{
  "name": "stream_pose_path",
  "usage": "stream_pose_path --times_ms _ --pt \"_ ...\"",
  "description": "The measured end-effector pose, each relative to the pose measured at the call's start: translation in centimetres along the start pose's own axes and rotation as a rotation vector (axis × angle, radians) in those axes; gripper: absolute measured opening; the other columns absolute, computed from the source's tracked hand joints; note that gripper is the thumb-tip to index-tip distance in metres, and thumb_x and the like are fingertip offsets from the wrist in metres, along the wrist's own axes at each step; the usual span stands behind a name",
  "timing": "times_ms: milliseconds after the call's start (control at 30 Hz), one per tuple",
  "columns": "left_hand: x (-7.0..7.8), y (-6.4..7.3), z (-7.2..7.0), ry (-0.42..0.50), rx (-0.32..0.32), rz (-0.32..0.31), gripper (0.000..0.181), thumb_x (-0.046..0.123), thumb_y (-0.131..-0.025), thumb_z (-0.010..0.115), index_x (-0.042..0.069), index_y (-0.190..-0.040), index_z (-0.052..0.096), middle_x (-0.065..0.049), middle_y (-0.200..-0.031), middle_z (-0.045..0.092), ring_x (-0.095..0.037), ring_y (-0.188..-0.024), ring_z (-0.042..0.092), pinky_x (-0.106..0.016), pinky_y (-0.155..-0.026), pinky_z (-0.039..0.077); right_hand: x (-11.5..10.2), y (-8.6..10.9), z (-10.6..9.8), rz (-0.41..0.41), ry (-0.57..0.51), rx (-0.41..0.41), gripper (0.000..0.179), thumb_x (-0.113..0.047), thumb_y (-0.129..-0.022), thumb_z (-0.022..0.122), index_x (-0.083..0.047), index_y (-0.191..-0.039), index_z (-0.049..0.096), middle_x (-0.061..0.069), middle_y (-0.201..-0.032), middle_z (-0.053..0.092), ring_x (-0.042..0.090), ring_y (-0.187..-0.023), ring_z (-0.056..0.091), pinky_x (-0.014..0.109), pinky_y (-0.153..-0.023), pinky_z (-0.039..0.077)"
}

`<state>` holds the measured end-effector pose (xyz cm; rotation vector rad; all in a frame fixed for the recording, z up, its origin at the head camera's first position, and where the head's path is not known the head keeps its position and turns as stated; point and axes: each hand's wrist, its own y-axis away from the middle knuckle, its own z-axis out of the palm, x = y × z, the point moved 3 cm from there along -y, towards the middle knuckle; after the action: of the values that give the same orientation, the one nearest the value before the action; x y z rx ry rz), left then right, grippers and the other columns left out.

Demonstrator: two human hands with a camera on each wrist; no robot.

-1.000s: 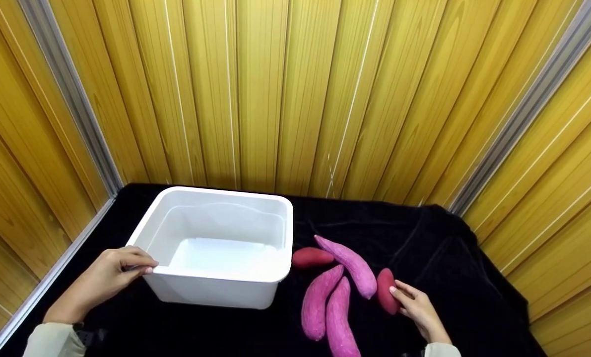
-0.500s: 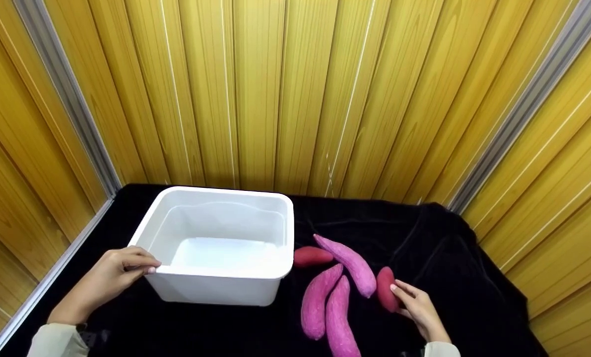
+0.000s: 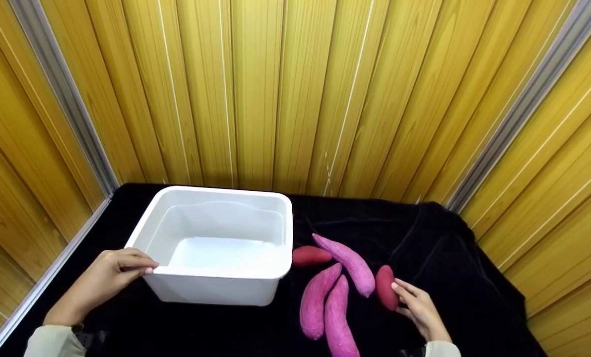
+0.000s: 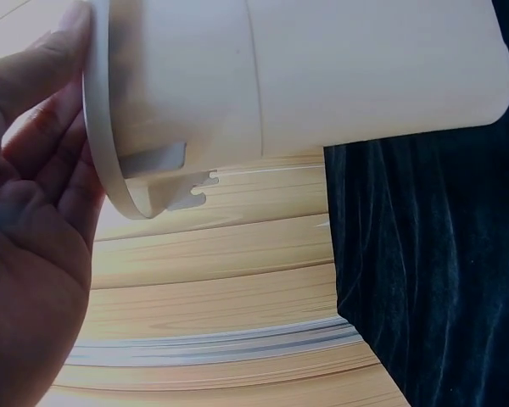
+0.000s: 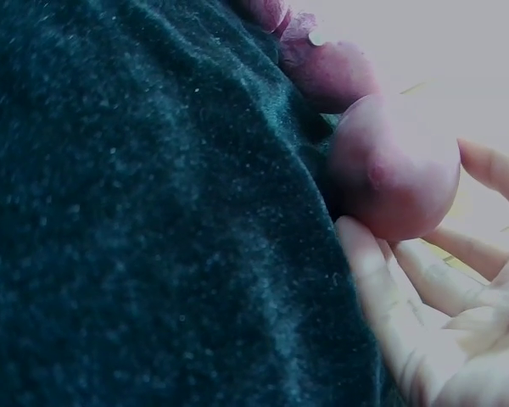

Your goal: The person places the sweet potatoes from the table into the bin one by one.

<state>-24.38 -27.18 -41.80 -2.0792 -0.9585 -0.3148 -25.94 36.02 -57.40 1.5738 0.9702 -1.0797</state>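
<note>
The red sweet potato [image 3: 385,287] sits in the fingertips of the person's right hand [image 3: 418,306], thumb on one side and fingers on the other, a narrow hold across its middle. Just left of those fingers lies the upper purple sweet potato [image 3: 350,265]; whether it touches the red one I can't tell from here. Further left are the curved purple sweet potato [image 3: 316,303] and the lower purple sweet potato [image 3: 338,317]. Beyond them the second red sweet potato [image 3: 311,256] lies just beside the white bin [image 3: 211,290], well apart from the right fingers. At the bin's near left corner the left hand [image 3: 114,272] pinches the rim between thumb and fingers. Under everything a black velvet cloth [image 3: 474,302] covers the table.

Hardly anything has just changed — the right fingers have kept the same grip, and the left hand hasn't let go of the rim. To my eye that makes this a pause: one piece secured, the bin steadied, all five sweet potatoes outside it. Against the view a second ago, the whole scene sits a touch higher and further left, hands and wood-grain panels [image 3: 255,89] alike — probably the head shifting slightly.
</note>
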Motion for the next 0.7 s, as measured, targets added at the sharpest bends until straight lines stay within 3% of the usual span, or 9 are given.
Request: stream_pose_path --times_ms 267,700 --pt "0.1 0.0 0.0 -0.007 -0.004 -0.007 0.026 -0.012 -0.071 0.075 0.011 -0.084 0.076 0.0 -0.082 0.073 0.006 -0.08 0.06 -0.004 -0.07 0.046 -0.2 0.0 -0.2 0.003 -0.027 -0.016 0.06 -0.029 -0.092 0.065 0.003 -0.139 0.045 0.01 -0.117 0.065 0.016 -0.093 0.064 0.036 -0.081 0.056" --pt "0.1 -0.1 0.0 -0.003 -0.004 -0.027 0.022 -0.009 -0.072 0.076 0.011 -0.083 0.077 0.0 -0.082 0.073 0.004 -0.078 0.061 -0.004 -0.07 0.046 -1.8 0.0 -0.1 -0.019 -0.043 -0.043 0.058 -0.027 -0.093 0.065 0.002 -0.139 0.046 0.007 -0.122 0.062 0.014 -0.094 0.062 0.035 -0.081 0.055"
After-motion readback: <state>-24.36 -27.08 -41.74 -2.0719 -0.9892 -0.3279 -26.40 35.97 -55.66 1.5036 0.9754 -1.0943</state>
